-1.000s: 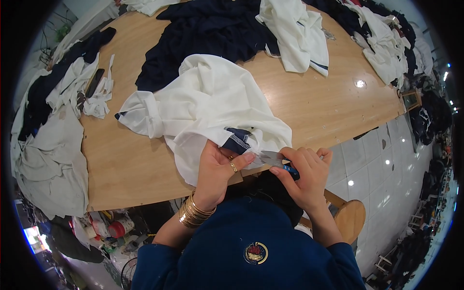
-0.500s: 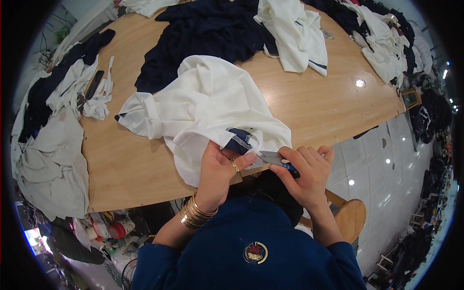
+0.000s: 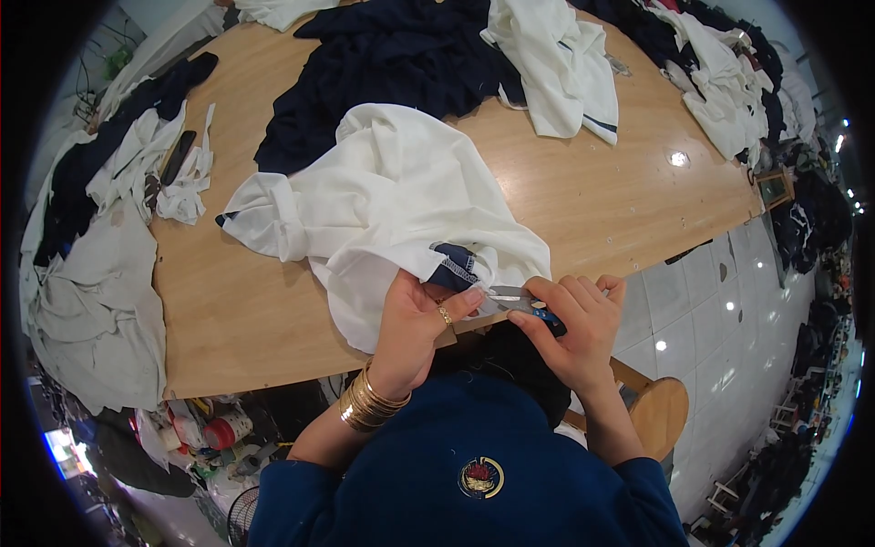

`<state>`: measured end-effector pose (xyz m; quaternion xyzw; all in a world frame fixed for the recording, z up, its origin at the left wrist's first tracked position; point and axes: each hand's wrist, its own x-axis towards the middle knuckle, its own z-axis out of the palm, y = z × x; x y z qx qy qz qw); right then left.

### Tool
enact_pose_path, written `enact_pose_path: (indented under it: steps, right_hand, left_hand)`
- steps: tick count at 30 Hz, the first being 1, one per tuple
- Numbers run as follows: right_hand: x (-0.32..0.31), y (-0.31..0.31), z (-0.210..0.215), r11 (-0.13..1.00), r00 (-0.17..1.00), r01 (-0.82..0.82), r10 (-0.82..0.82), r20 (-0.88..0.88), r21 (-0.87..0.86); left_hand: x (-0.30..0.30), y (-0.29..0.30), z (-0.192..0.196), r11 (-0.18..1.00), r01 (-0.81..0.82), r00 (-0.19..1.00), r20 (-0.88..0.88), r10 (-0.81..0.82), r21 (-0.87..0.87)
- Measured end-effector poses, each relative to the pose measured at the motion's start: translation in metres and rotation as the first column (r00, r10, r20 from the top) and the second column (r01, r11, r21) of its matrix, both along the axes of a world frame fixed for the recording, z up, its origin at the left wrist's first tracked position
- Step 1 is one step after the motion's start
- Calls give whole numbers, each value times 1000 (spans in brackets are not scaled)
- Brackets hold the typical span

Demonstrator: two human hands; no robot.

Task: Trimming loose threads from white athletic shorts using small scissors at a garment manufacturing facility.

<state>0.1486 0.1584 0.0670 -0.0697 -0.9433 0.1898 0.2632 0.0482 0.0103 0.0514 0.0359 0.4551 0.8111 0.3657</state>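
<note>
A white garment (image 3: 401, 182) with a navy, overlock-stitched edge (image 3: 453, 264) lies bunched over the table's near edge. My left hand (image 3: 415, 314), with a ring and several bangles on that arm, pinches the garment just below the navy edge between thumb and fingers. In my right hand (image 3: 579, 324) is a pair of thread snips (image 3: 512, 300) with grey blades and a blue part by the fingers. The blades point left and reach the cloth at my left fingertips. Whether their tips touch the seam or a thread is too small to tell.
A wooden table (image 3: 629, 201) bears a navy cloth heap (image 3: 392, 64) and another white garment (image 3: 551, 73) beyond. White and grey cloth (image 3: 100, 310) hangs off its left side, near a dark long object (image 3: 178, 157). A wooden stool (image 3: 661, 417) stands at lower right.
The snips' blades have turned slightly and look a little more apart at my left fingertips. Both hands and the garment stay almost in place.
</note>
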Motion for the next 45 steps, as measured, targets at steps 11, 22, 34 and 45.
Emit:
enact_pose_path:
  steps: [11,22,34,45]
  right_hand:
    - [2,1,1,1000,1000,6,-6,11,27]
    - [3,-1,1,1000,1000,10,-10,19,18]
    - [-1,-3,-3,999,1000,16,-16,11,-41]
    - [-1,-5,1,998,999,30,-28,43,-48]
  left_hand:
    - [-1,-1,0,1000,14,1000,14,-14,-19]
    - [0,0,-3,1000,-7,999,-50,6,-10]
    - [0,0,-2,998,-6,994,-112,0,-58]
    - [0,0,-1,998,-35,992,-119,29,-43]
